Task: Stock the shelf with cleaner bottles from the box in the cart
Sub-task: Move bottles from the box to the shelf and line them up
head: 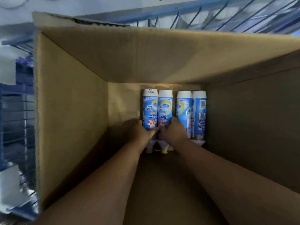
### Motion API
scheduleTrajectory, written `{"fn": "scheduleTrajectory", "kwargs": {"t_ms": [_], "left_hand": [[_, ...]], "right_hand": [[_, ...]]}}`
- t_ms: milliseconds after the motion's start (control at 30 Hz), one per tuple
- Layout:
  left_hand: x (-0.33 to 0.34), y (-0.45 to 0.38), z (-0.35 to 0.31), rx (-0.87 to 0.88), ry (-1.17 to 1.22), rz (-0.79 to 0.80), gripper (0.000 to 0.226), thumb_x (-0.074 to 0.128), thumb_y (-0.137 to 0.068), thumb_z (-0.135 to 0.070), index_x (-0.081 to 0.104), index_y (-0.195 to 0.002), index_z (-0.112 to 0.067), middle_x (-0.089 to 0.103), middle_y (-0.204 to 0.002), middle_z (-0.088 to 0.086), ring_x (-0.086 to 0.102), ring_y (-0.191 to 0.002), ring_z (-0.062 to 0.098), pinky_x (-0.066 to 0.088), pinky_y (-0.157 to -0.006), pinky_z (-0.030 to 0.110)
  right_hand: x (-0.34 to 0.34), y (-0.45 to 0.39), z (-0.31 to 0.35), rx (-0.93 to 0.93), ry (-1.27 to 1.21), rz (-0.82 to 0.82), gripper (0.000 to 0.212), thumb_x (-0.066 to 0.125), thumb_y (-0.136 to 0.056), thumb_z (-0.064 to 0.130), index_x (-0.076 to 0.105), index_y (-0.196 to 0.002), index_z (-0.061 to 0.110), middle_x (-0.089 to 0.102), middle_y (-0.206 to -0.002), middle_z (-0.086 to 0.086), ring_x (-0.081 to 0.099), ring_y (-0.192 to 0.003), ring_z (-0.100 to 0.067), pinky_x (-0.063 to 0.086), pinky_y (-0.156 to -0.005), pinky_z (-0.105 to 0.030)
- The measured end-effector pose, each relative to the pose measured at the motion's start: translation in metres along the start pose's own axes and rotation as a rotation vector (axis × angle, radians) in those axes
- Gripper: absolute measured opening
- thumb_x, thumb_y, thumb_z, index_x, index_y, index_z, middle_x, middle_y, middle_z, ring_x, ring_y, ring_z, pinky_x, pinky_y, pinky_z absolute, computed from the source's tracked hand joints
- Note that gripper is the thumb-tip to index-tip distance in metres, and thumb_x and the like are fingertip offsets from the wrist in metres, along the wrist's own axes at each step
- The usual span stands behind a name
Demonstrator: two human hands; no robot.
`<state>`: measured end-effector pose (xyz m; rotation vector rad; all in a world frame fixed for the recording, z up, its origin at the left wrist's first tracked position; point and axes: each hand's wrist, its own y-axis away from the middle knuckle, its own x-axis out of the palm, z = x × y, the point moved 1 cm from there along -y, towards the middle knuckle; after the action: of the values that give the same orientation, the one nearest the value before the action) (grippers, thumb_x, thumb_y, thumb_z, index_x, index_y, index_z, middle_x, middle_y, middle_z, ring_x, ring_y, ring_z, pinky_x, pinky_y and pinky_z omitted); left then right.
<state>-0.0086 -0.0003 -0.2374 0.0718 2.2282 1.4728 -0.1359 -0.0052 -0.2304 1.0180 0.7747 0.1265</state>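
Note:
Both my arms reach deep into a large cardboard box [69, 111]. Several blue-and-white cleaner bottles lie side by side on its bottom, bases pointing away from me. My left hand [142, 130] grips the leftmost bottle [150, 109] near its neck. My right hand [172, 132] grips the second bottle [165, 108] beside it. Two more bottles [183, 109] [199, 114] lie untouched to the right, close to the dark right wall. The shelf is out of view.
The box sits inside a blue wire cart [211, 17] whose bars show past the far flap and along the left side [17, 111]. Bare cardboard floor lies left of the bottles and in front of them, under my forearms.

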Motion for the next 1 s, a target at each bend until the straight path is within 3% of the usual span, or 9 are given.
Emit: {"fn": "scheduleTrajectory", "kwargs": {"t_ms": [233,333,433,500,633,767,833,933,1000], "left_hand": [[-0.005,-0.008,0.002,-0.03,-0.052,0.012,0.052,0.089,-0.071,-0.022,0.064,-0.116,-0.017,0.072,-0.102,0.004,0.071,-0.088,0.019,0.061,-0.077,0.039],[-0.009,-0.004,0.0,-0.082,-0.014,0.013,0.046,0.086,-0.075,-0.024,0.063,-0.114,-0.016,0.069,-0.09,0.002,0.068,-0.074,0.015,0.055,-0.06,0.029],[-0.015,0.007,-0.005,-0.096,0.069,0.08,0.044,0.084,-0.079,-0.027,0.064,-0.115,-0.012,0.072,-0.1,0.006,0.07,-0.082,0.019,0.057,-0.067,0.033],[-0.019,0.024,-0.014,-0.079,0.154,0.112,0.045,0.082,-0.081,-0.028,0.065,-0.117,-0.008,0.073,-0.106,0.011,0.072,-0.089,0.024,0.057,-0.073,0.035],[-0.029,0.069,-0.036,-0.044,0.242,0.059,0.072,0.084,-0.063,-0.053,0.068,-0.119,-0.01,0.076,-0.102,0.007,0.074,-0.089,0.024,0.061,-0.084,0.043],[-0.052,0.13,-0.056,0.034,0.255,0.115,0.045,0.079,-0.083,-0.04,0.065,-0.117,-0.014,0.074,-0.104,0.004,0.072,-0.085,0.015,0.055,-0.063,0.028],[-0.065,0.163,-0.061,0.101,0.264,0.131,0.039,0.077,-0.085,-0.04,0.068,-0.115,-0.017,0.075,-0.1,0.0,0.073,-0.084,0.013,0.055,-0.063,0.025],[-0.087,0.217,-0.068,0.187,0.267,0.131,0.037,0.077,-0.084,-0.044,0.069,-0.111,-0.02,0.077,-0.096,-0.002,0.075,-0.083,0.012,0.061,-0.07,0.031],[-0.099,0.249,-0.071,0.237,0.282,0.131,0.039,0.078,-0.083,-0.042,0.069,-0.112,-0.017,0.078,-0.095,-0.001,0.076,-0.082,0.014,0.063,-0.076,0.035]], "right_hand": [[0.009,-0.004,0.005,0.066,-0.08,0.003,0.049,0.079,-0.082,0.023,0.054,-0.12,0.005,0.065,-0.119,-0.011,0.063,-0.113,-0.028,0.047,-0.081,-0.029],[0.008,-0.004,0.008,0.082,-0.114,0.077,0.054,0.082,-0.078,0.03,0.06,-0.122,0.008,0.069,-0.115,-0.01,0.067,-0.107,-0.027,0.057,-0.087,-0.036],[-0.012,0.004,0.011,0.141,-0.259,0.184,0.04,0.081,-0.08,0.025,0.064,-0.111,0.008,0.071,-0.11,-0.01,0.07,-0.098,-0.026,0.059,-0.088,-0.043],[-0.034,0.016,0.013,0.151,-0.332,0.244,0.026,0.077,-0.086,0.02,0.064,-0.106,0.009,0.071,-0.103,-0.007,0.07,-0.091,-0.023,0.058,-0.082,-0.037],[-0.071,0.053,0.016,0.141,-0.393,0.294,0.031,0.073,-0.09,0.03,0.061,-0.113,0.012,0.072,-0.106,-0.006,0.071,-0.089,-0.02,0.059,-0.073,-0.035],[-0.103,0.106,0.023,0.13,-0.482,0.271,0.044,0.077,-0.084,0.038,0.061,-0.119,0.017,0.075,-0.106,-0.005,0.074,-0.092,-0.024,0.061,-0.085,-0.046],[-0.123,0.139,0.03,0.11,-0.544,0.267,0.044,0.076,-0.085,0.039,0.061,-0.12,0.016,0.075,-0.106,-0.005,0.075,-0.089,-0.022,0.063,-0.078,-0.039],[-0.154,0.19,0.036,0.047,-0.619,0.283,0.039,0.073,-0.09,0.035,0.062,-0.118,0.01,0.075,-0.101,-0.008,0.073,-0.064,-0.01,0.053,-0.05,-0.022],[-0.173,0.222,0.041,-0.024,-0.653,0.281,0.039,0.072,-0.091,0.036,0.065,-0.116,0.007,0.077,-0.099,-0.009,0.074,-0.066,-0.013,0.051,-0.049,-0.023]]}}
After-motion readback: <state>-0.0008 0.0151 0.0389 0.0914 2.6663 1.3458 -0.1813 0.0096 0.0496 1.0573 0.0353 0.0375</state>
